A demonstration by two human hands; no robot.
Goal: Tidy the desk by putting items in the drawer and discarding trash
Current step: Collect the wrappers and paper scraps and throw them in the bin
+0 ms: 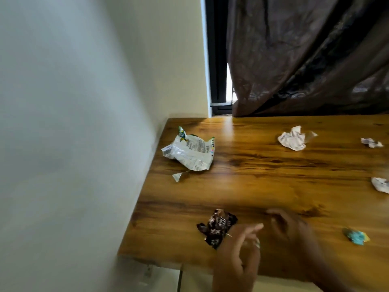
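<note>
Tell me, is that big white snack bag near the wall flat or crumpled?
Crumpled. The white snack bag lies creased and puckered on the desk, its edges curling up; a torn scrap sits beside it.

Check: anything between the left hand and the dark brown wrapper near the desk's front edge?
Nothing visible. The left hand is right beside the dark brown wrapper, fingers open, with only bare desk around; whether it touches is unclear.

Crumpled brown wrapper (216, 227) near the desk's (263, 175) front edge; torn white packet (190, 152) by the wall; small scraps scattered right
</note>
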